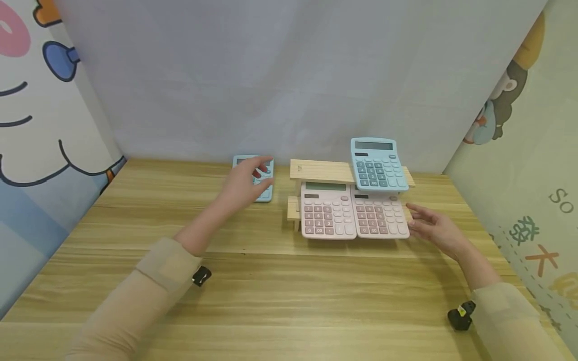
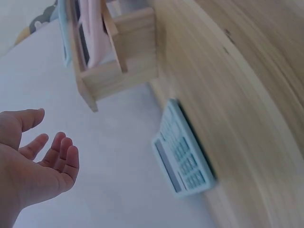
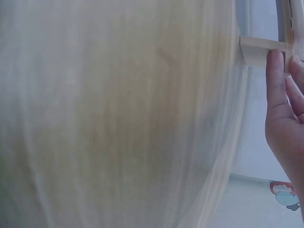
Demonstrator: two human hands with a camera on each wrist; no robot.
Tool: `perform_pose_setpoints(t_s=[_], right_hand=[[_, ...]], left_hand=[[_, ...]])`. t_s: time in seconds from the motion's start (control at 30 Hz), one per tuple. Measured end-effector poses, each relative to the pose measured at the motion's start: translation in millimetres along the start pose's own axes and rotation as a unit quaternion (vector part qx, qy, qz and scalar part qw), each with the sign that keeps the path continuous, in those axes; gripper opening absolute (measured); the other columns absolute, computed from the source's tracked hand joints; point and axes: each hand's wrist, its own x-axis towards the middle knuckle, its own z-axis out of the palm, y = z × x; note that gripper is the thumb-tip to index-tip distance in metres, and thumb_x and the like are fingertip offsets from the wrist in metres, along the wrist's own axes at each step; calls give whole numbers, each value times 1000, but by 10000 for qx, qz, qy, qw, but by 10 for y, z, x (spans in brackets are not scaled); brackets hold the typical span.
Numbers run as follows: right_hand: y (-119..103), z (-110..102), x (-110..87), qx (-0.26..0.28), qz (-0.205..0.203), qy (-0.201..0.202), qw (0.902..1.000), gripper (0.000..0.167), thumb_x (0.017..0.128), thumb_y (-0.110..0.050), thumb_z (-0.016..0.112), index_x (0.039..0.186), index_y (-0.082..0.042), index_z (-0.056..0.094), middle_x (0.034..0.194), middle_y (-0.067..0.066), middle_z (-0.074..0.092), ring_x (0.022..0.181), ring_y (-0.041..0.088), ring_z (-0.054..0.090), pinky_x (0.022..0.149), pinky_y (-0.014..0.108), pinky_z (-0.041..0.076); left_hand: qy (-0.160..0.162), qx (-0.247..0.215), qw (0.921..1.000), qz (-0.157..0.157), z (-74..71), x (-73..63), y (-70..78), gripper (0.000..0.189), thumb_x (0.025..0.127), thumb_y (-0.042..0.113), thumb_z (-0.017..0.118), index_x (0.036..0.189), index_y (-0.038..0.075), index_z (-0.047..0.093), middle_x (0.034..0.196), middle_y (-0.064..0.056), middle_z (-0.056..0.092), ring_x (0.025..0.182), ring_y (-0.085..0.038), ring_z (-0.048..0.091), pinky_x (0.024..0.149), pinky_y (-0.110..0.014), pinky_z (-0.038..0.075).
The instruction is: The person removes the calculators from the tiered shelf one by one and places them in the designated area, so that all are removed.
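Note:
A light blue calculator point(image 2: 183, 152) lies flat on the table at the back. My left hand point(image 1: 239, 183) is over it with bent, spread fingers, holding nothing; the left wrist view shows a gap between them. To the right stands a two-tier wooden shelf point(image 1: 320, 171). On its lower tier lean two pink calculators side by side, the left one point(image 1: 328, 213) and the right one point(image 1: 381, 215). Another blue calculator point(image 1: 378, 164) leans on the upper tier's right part. My right hand point(image 1: 435, 231) touches the shelf's right end with nearly straight fingers point(image 3: 275, 80).
The wood-grain table point(image 1: 289, 301) runs up to a pale cloth backdrop point(image 1: 235, 80). Printed cartoon panels flank it, the left panel point(image 1: 40, 150) and the right panel point(image 1: 519, 165). Black wrist devices sit under both sleeves, one point(image 1: 201, 276) left and one point(image 1: 460, 316) right.

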Motion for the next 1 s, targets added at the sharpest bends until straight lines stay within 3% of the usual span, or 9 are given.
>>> perform_pose_setpoints(t_s=[0.13, 0.4, 0.73, 1.0], right_hand=[[12, -7, 15, -37, -5, 4, 10000, 68, 97, -25, 54, 150, -2, 18, 139, 29, 30, 95, -8, 55, 90, 21, 51], [44, -17, 24, -158, 64, 24, 9999, 69, 96, -29, 54, 150, -4, 18, 140, 29, 30, 95, -7, 56, 89, 19, 51], [28, -5, 25, -126, 4, -2, 9999, 68, 97, -28, 54, 150, -4, 18, 141, 29, 29, 96, -8, 55, 89, 18, 50], [14, -7, 10, -222, 62, 5, 9997, 69, 96, -29, 54, 150, -5, 18, 141, 30, 30, 95, -9, 54, 89, 18, 50]], left_hand=[[47, -284, 9996, 13, 61, 28, 147, 51, 91, 18, 62, 139, 13, 46, 115, -7, 57, 101, -24, 54, 80, -36, 48], [7, -962, 9950, -255, 267, 110, 415, 57, 89, 21, 66, 141, 19, 42, 119, -7, 58, 103, -20, 55, 79, -33, 52], [-224, -1526, 9874, -348, 519, 229, 630, 58, 88, 20, 67, 141, 17, 43, 118, -7, 58, 106, -21, 56, 85, -31, 53], [-563, -2007, 9767, -513, 723, 316, 701, 59, 89, 23, 67, 142, 17, 42, 124, -10, 58, 110, -20, 57, 87, -29, 53]])
